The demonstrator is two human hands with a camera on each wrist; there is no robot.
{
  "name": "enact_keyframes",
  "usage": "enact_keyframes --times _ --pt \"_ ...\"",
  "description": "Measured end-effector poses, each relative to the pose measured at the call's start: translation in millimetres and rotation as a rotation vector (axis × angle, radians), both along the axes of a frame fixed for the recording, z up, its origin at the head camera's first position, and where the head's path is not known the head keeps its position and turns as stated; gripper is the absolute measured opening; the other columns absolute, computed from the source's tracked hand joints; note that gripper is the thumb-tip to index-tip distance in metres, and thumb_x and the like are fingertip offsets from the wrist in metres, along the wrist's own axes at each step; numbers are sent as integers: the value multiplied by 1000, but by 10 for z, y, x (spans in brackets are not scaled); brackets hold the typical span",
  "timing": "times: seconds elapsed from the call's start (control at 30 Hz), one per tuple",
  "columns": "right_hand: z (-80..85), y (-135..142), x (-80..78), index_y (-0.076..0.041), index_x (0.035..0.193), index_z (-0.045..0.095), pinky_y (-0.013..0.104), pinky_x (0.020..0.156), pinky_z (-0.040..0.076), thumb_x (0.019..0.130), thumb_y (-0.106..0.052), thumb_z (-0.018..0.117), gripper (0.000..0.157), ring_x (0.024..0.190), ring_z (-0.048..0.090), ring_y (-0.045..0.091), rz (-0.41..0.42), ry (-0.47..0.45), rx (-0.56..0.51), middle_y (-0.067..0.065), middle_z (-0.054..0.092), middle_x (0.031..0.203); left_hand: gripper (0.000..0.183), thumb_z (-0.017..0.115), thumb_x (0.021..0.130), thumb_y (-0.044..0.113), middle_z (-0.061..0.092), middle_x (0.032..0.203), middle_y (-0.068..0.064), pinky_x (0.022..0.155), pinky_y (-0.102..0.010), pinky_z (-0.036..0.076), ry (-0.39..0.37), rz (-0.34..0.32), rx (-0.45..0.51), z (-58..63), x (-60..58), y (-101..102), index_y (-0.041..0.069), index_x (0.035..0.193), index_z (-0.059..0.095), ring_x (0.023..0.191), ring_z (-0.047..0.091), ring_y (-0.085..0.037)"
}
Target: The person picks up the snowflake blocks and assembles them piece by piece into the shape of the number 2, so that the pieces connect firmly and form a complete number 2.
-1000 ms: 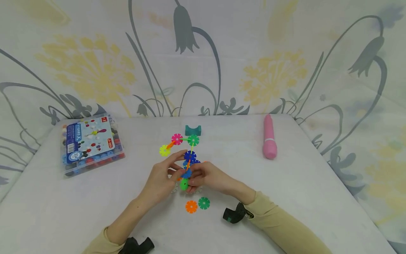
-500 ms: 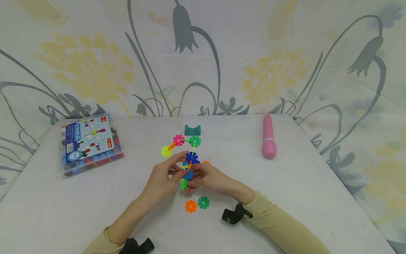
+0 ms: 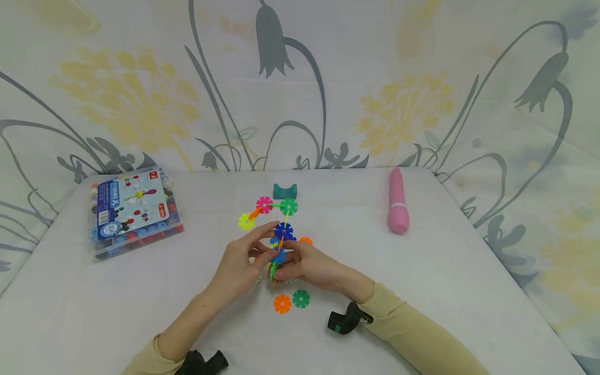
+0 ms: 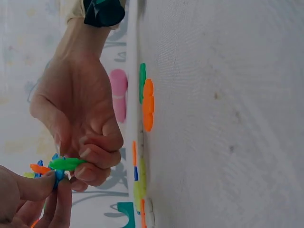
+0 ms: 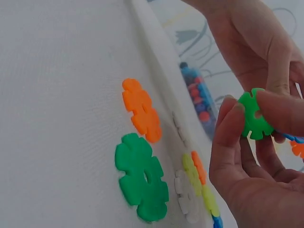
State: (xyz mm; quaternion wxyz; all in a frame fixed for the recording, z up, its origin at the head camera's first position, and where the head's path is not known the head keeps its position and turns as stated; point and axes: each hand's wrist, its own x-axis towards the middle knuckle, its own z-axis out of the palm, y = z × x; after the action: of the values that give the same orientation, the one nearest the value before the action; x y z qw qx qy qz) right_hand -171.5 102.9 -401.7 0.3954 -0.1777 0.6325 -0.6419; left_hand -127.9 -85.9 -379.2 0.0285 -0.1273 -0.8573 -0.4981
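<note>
A chain of notched plastic discs hangs between my hands above the table. From its far end run a yellow disc (image 3: 246, 222), a pink disc (image 3: 264, 204), a green disc (image 3: 288, 207) and a dark blue disc (image 3: 284, 231), joined by edge-on discs. My left hand (image 3: 242, 259) pinches a blue disc (image 3: 278, 255) at the near end between thumb and fingers. My right hand (image 3: 311, 263) pinches a bright green disc (image 5: 256, 114) at its edge, against the blue one. In the left wrist view that green disc (image 4: 68, 164) lies edge-on across the blue disc.
On the table lie an orange disc (image 3: 282, 303) and a dark green disc (image 3: 301, 298), with more discs partly hidden beneath the hands. A teal curved block (image 3: 285, 191) sits behind. A clear box of coloured pieces (image 3: 136, 211) is at left, a pink bottle-shaped object (image 3: 398, 203) at right.
The bright green disc has turned from facing the head camera to nearly edge-on in my right fingers. The rest of the chain has shifted only slightly.
</note>
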Motion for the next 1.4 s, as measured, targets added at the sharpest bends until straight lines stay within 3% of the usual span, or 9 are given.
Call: enact_keyframes --times 0.2,0.3,0.6,0.97,1.4 --pt "9 -63 68 -3 133 51 26 81 56 87 -12 77 53 85 69 14 -35 250 194 3 70 94 58 72 88 -2 70 116 -10 82 -33 59 -2 -4 1 5 -1 3 17 141 57 84 68 -15" --pt "4 -81 87 -4 124 59 26 79 55 86 -17 78 44 86 69 15 -71 300 255 3 72 94 57 71 89 -2 70 117 -12 79 -33 60 0 -1 1 0 -3 0 16 141 57 83 69 -17" --pt "-35 -86 83 -6 106 69 28 76 56 87 -24 79 28 82 73 18 -70 322 262 4 76 87 56 71 90 0 69 121 -12 76 -27 58 -16 26 -20 -30 -18 -21 17 141 57 83 70 -17" --pt "-37 -83 97 -3 93 69 24 70 53 88 -21 77 21 82 74 20 -80 290 213 7 76 83 59 71 90 -1 68 126 -9 69 -19 55 -31 39 -23 -50 -36 -28 19 143 55 77 66 -13" --pt "-42 -78 106 -5 95 76 24 67 56 86 -21 80 18 79 75 21 -113 245 203 9 77 82 59 72 89 1 67 126 -10 61 -19 53 -32 -2 -43 -56 -40 -50 17 143 54 71 64 -15"
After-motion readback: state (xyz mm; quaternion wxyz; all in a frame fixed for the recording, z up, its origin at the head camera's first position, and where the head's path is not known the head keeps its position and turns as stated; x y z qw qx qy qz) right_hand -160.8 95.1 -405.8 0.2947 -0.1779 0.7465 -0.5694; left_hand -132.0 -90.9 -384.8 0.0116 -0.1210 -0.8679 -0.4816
